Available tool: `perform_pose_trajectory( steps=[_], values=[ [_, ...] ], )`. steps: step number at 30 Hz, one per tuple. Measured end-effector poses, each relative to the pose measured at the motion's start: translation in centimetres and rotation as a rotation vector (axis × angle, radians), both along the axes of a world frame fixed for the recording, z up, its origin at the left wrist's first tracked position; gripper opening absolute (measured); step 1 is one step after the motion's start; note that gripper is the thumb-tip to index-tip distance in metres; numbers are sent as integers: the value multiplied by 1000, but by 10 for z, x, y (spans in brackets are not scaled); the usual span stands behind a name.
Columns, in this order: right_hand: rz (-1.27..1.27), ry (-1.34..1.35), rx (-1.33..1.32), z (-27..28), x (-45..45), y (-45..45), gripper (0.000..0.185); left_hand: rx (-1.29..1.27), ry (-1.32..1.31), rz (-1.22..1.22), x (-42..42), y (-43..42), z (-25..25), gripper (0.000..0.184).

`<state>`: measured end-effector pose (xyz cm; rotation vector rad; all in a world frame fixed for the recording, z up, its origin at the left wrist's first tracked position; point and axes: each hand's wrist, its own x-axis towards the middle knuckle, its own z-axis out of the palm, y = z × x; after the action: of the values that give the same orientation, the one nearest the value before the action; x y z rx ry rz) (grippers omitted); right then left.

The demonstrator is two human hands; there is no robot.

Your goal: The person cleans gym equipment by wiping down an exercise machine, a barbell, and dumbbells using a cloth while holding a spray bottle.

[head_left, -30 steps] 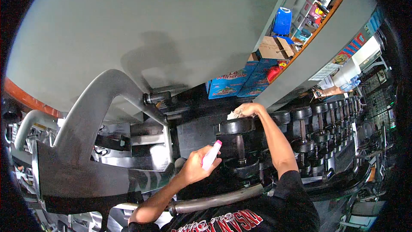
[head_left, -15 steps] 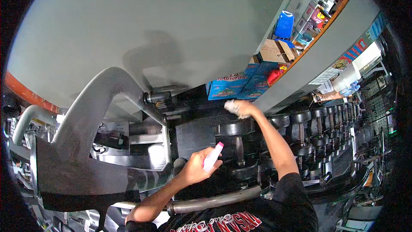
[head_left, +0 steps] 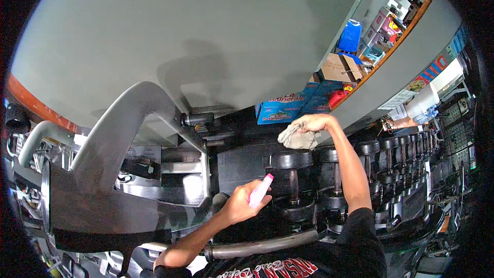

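- Your right hand (head_left: 315,122) grips a pale, bunched cloth (head_left: 298,139) just beyond the far head of the nearest dumbbell (head_left: 294,184); you cannot tell whether the two touch.
- Your left hand (head_left: 241,205) is wrapped around a white bottle (head_left: 259,193) with a pink cap, held tilted to the left of that dumbbell's handle.
- More dumbbells (head_left: 388,163) run in a line off to your right; your right forearm crosses in front of some of them.
- A metal tube (head_left: 265,244) lies between your body and the nearest dumbbell.
- On your left, a bulky grey machine frame (head_left: 87,195) blocks that side.
- Past the cloth, blue printed boxes (head_left: 280,112) sit beside the grey wall (head_left: 128,36).
- Your fingers hide part of the bottle and the cloth's upper edge.
- The far right is dark, blurred and hard to make out.
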<state>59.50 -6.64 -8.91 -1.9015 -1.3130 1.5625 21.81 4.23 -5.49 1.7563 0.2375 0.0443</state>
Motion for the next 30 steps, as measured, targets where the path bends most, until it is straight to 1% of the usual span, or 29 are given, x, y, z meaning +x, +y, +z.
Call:
perform_pose_trajectory(
  steps=[2, 4, 6, 7, 8, 9, 10, 11, 12, 13, 14, 16, 17, 18, 20, 21, 22, 24, 25, 26, 28, 29, 30],
  values=[
    [-111, -247, 16, -24, 0, 6, 40, 13, -17, -4, 0, -1, -1, 21],
    [-57, -592, -69, -51, -23, 15, 45, 14, -73, -3, 1, -2, -7, 21],
    [83, -491, -66, -116, -22, 16, 47, 13, -51, -6, 1, -1, -9, 21],
    [206, -241, -64, -125, -30, 22, 43, 9, -30, -5, 1, -1, -8, 21],
    [143, -362, -97, -139, -39, 34, 41, 14, -32, -3, 1, 0, -8, 21],
    [115, -277, -112, -146, -36, 34, 40, 5, -22, -2, 0, 0, -7, 21],
    [85, -192, -129, -117, -47, 36, 39, -5, -11, -1, 1, 1, -6, 21],
    [82, -191, -127, -93, -57, 33, 39, -3, -10, -5, 0, 1, -3, 21],
    [101, -244, -68, -71, -66, 31, 42, 15, -11, -3, 1, 2, 0, 21],
    [123, -297, -10, -60, -72, 29, 44, 32, -11, 0, 0, 3, 1, 21],
    [124, -297, -9, -57, -73, 25, 44, 33, -11, 1, 0, 3, 0, 21],
    [47, -243, 160, -51, -71, 9, 52, 42, -36, 3, 0, 5, -4, 21],
    [-3, -254, 169, -48, -72, 2, 59, 43, -37, 3, 0, 5, -5, 21],
    [-5, -254, 168, -44, -70, -7, 59, 28, -22, 8, 0, 4, -5, 21],
    [-87, -163, 237, -15, -75, -23, 52, 15, -8, 11, 0, 4, -4, 21],
    [-127, -56, 266, -26, -66, -34, 40, 33, -4, 5, 1, 4, -2, 22],
    [-96, -138, 255, -19, -64, -44, 30, 50, 1, -1, 0, 4, -1, 22],
    [-121, -94, 356, -22, -59, -68, 45, 41, -1, 3, 0, 3, -1, 22],
    [-222, -69, 159, 1, -63, -74, 44, 33, -6, 10, 0, 2, -1, 22],
    [-224, -70, 156, 0, -58, -80, 44, 30, -8, 8, 0, 2, 1, 22],
    [-327, -144, 135, -1, -43, -99, 44, 26, -19, -11, -1, 2, 3, 22],
    [-293, -227, 169, 6, -36, -104, 45, 24, -21, -15, -1, 1, 3, 22],
    [-227, -467, 121, -9, -18, -108, 45, 39, -32, -14, -1, 0, 4, 22]
  ],
)
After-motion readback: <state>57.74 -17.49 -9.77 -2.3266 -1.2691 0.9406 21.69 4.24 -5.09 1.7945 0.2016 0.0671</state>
